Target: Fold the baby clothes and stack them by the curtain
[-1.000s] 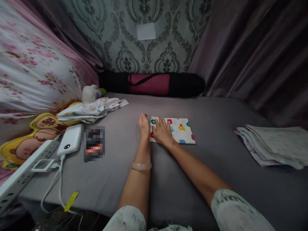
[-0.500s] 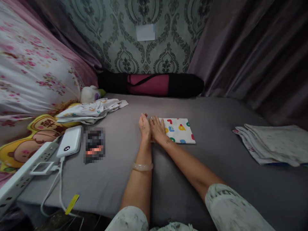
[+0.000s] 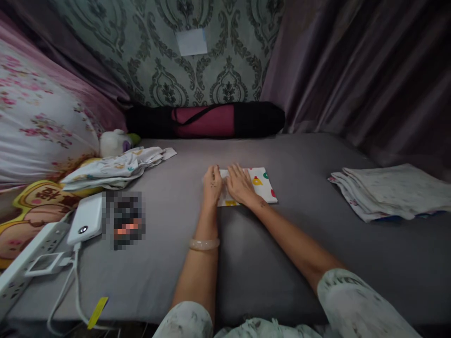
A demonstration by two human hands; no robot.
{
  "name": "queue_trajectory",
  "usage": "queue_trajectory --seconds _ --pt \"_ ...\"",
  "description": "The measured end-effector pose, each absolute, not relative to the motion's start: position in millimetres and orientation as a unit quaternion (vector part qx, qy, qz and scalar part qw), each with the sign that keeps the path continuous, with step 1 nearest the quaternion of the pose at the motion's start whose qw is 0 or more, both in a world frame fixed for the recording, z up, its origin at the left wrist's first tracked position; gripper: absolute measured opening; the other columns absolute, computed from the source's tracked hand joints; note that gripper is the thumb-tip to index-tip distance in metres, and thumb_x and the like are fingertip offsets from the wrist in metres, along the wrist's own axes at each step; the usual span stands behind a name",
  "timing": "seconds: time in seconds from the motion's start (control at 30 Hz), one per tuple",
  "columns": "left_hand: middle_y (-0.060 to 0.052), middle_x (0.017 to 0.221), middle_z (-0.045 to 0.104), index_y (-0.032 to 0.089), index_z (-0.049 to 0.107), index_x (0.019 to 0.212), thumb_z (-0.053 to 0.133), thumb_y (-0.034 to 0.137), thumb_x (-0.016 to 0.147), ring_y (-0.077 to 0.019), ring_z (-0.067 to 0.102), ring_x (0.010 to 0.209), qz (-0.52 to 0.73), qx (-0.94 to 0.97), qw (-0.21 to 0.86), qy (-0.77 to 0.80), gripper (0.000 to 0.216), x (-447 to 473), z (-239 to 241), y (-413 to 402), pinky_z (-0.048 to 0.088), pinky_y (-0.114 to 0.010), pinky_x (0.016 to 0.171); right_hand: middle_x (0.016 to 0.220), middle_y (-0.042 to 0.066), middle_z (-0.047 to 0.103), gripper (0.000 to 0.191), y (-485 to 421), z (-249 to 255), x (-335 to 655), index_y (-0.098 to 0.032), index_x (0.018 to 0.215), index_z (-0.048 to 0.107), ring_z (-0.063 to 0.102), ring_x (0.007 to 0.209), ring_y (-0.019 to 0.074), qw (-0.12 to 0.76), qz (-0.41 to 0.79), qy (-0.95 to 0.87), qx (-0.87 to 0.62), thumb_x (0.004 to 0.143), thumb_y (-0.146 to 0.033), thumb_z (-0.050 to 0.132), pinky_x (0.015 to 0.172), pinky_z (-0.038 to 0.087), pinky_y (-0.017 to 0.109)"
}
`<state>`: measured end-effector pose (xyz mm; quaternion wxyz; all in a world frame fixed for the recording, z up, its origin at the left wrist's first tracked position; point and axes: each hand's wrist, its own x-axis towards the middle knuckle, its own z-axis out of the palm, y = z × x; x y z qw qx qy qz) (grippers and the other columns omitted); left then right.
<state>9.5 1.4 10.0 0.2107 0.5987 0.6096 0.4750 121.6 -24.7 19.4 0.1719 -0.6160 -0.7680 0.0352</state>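
A small folded white cloth (image 3: pixel 266 190) printed with colourful shapes lies flat on the grey sheet in front of me. My right hand (image 3: pixel 241 185) rests palm down on its middle, fingers stretched out. At the cloth's left edge is my left hand (image 3: pixel 212 185), turned on its side with the fingers curled and the thumb against the edge. Its fingertips are partly hidden. A pale bangle (image 3: pixel 204 244) circles my left wrist.
Folded cloths (image 3: pixel 394 192) are stacked at the right. On the left lie a printed garment (image 3: pixel 123 164), a white power bank (image 3: pixel 85 218), a power strip (image 3: pixel 31 253) and cables. A long black and maroon bag (image 3: pixel 207 121) lies along the wall.
My right hand has slid rightward over the cloth, away from my left hand. The left hand's fingers are more curled at the cloth's edge. The view has turned slightly right.
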Motion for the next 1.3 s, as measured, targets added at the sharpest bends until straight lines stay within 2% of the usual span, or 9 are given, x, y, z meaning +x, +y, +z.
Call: queue_trajectory --seconds 0.13,0.2,0.33,0.5,0.73,0.9,1.03,1.17,1.3 --pt "-0.013 0.133 0.059 0.014 0.054 0.129 0.037 0.016 0.092 -0.0239 0.045 0.133 0.297 0.742 0.13 0.587 0.04 31 5 -9 0.031 -0.042 0.112 0.157 0.01 0.028 0.053 -33 16 160 -0.017 0.149 0.036 0.018 0.145 0.0279 0.128 0.021 -0.775 -0.619 0.097 -0.03 0.028 0.117 0.009 0.052" --pt "-0.013 0.139 0.054 0.014 0.051 0.132 0.036 0.017 0.093 -0.0261 0.037 0.138 0.23 0.772 0.1 0.583 0.042 38 2 -14 0.027 -0.046 0.114 0.158 0.009 0.025 0.054 -37 12 167 -0.019 0.149 0.035 0.017 0.146 0.0279 0.109 0.017 -0.782 -0.613 0.096 -0.028 0.03 0.116 0.008 0.053" --pt "-0.013 0.147 0.045 0.013 0.047 0.137 0.031 0.024 0.097 -0.0278 0.032 0.141 0.159 0.789 0.073 0.589 0.045 43 -5 -18 0.024 -0.048 0.115 0.158 0.009 0.024 0.056 -38 7 168 -0.018 0.15 0.033 0.019 0.145 0.0287 0.086 0.034 -0.785 -0.613 0.096 -0.029 0.027 0.116 0.01 0.055" --pt "-0.013 0.15 0.041 0.013 0.046 0.139 0.029 0.028 0.098 -0.0278 0.031 0.142 0.136 0.793 0.051 0.591 0.047 44 -8 -19 0.022 -0.047 0.116 0.157 0.009 0.026 0.055 -36 6 168 -0.018 0.149 0.036 0.021 0.145 0.0296 0.083 0.047 -0.784 -0.614 0.096 -0.03 0.026 0.115 0.01 0.057" --pt "-0.014 0.153 0.036 0.012 0.043 0.143 0.024 0.039 0.099 -0.03 0.023 0.145 0.148 0.749 0.0 0.646 0.055 42 -5 -18 0.018 -0.05 0.117 0.156 0.011 0.029 0.053 -31 4 184 -0.016 0.149 0.036 0.021 0.145 0.0258 0.116 0.01 -0.755 -0.645 0.098 -0.03 0.026 0.117 0.011 0.051" --pt "-0.016 0.154 0.034 0.012 0.038 0.146 0.022 0.043 0.099 -0.0311 0.026 0.144 0.099 0.75 0.009 0.654 0.059 39 -8 -17 0.02 -0.05 0.117 0.156 0.011 0.028 0.055 -29 1 188 -0.014 0.149 0.035 0.021 0.145 0.0268 0.089 0.03 -0.748 -0.657 0.097 -0.031 0.028 0.116 0.013 0.051" --pt "-0.015 0.153 0.035 0.013 0.039 0.146 0.022 0.044 0.099 -0.0299 0.026 0.144 0.098 0.747 0.011 0.657 0.059 39 -5 -18 0.02 -0.05 0.117 0.156 0.011 0.029 0.054 -30 2 188 -0.014 0.149 0.035 0.021 0.145 0.0265 0.091 0.04 -0.744 -0.66 0.097 -0.03 0.027 0.116 0.014 0.051" --pt "-0.016 0.155 0.031 0.01 0.036 0.147 0.019 0.044 0.098 -0.0303 0.023 0.145 0.136 0.701 0.001 0.7 0.062 36 -5 -18 0.018 -0.051 0.117 0.157 0.015 0.026 0.056 -29 0 195 -0.01 0.149 0.033 0.019 0.145 0.028 0.125 0.013 -0.701 -0.702 0.098 -0.031 0.027 0.116 0.014 0.05" --pt "-0.019 0.154 0.03 0.006 0.032 0.148 0.018 0.048 0.097 -0.0316 0.022 0.145 0.119 0.683 0.031 0.72 0.068 31 -11 -14 0.017 -0.05 0.117 0.156 0.018 0.027 0.058 -27 -5 201 -0.006 0.149 0.031 0.02 0.144 0.0305 0.116 0.032 -0.673 -0.73 0.098 -0.034 0.026 0.115 0.017 0.05"
